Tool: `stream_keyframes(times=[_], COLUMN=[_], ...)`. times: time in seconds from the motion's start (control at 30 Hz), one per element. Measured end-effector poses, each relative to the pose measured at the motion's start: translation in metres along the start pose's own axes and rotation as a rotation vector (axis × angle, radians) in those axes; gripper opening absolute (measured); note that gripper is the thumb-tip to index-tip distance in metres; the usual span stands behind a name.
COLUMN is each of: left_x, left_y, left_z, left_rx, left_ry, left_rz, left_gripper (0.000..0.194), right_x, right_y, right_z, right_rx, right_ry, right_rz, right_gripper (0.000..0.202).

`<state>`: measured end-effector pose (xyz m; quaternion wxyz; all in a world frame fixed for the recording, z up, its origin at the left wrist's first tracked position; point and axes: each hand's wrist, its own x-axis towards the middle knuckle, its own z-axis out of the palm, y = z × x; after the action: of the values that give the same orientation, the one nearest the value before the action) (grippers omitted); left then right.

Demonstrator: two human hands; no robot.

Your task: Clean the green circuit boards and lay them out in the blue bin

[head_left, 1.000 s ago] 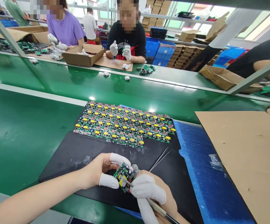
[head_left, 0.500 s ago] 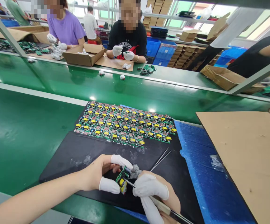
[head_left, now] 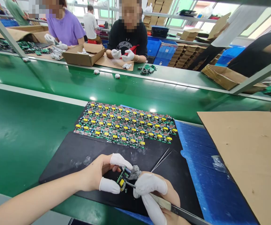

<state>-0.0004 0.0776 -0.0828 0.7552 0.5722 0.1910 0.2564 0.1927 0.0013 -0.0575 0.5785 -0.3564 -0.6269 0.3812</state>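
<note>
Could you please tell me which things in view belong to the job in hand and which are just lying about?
Seemingly in the job:
circuit board, left hand
metal-tipped tool, right hand
rows of boards
black mat

Apparently lying about:
tweezers-like prongs on the mat
cardboard sheet at right

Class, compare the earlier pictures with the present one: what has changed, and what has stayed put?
The circuit board in the left hand has turned more edge-on. On the green belt, two small white bundles moved left in the picture. The co-worker's hands came down slightly. Nothing was picked up or released: the right hand still grips its metal tool. The rows of boards and loose tweezers stayed put.
</note>
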Motion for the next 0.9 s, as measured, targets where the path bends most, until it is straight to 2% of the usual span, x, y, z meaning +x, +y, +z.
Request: stream_keyframes(times=[0.2, 0.43, 0.53, 0.67, 0.9], left_x=[-0.0011, -0.0012, -0.0017, -0.0013, -0.0011], left_y=[0.0006, 0.0011, -0.002, -0.002, 0.0001], left_z=[-0.002, -0.0017, -0.0021, -0.0028, -0.0017], left_rx=[0.064, 0.094, 0.12, 0.141, 0.161], left_ry=[0.016, 0.026, 0.047, 0.033, 0.031], left_rz=[-0.02, -0.034, -0.029, -0.029, -0.034], left_gripper=[0.055, 0.056, 0.06, 0.059, 0.058], right_x=[-0.0007, -0.0044, -0.0026, -0.0003, 0.0006], right_y=[0.0032, 0.0029, -0.0002, -0.0006, 0.0022], right_z=[0.0016, -0.0012, -0.002, 0.0009, 0.0033], right_rx=[0.022, 0.063, 0.033, -0.013, -0.039], right_ry=[-0.001, -0.067, -0.037, 0.011, 0.019], right_rz=[-0.003, -0.025, 0.021, -0.017, -0.035], right_gripper=[0.015, 0.015, 0.015, 0.014, 0.015])
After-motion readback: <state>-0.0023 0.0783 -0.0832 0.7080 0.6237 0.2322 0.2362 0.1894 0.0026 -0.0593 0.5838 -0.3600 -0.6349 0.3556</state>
